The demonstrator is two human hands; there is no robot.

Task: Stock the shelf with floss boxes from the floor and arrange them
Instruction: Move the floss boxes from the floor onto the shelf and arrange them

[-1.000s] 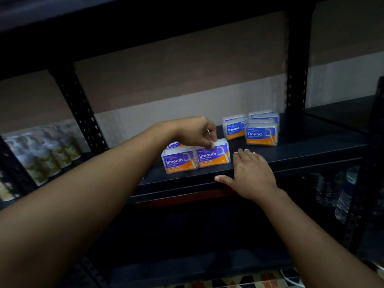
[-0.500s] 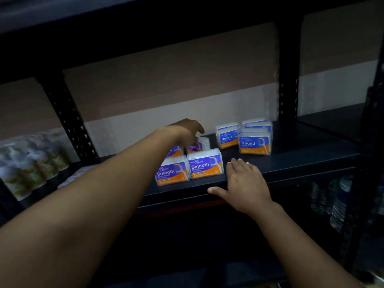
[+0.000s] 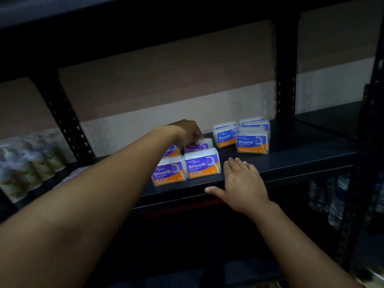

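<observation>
My left hand [image 3: 185, 130] pinches the rear purple-and-orange clear plastic "Smooth" floss box [image 3: 198, 144]; my right hand [image 3: 242, 183] lies flat, fingers open, on the dark metal shelf [image 3: 291, 156].

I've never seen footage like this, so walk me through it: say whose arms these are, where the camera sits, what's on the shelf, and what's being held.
No machine here: a person wears a camera on the head, looking down at both bare arms. The left hand reaches to the back row of purple "Smooth" floss boxes, fingers on the rear box; how firmly it grips is unclear. The right hand lies flat and open on the dark shelf edge, holding nothing. Blue "Round" floss boxes stand farther right. Blurry bottles fill the neighbouring shelf on the left.
</observation>
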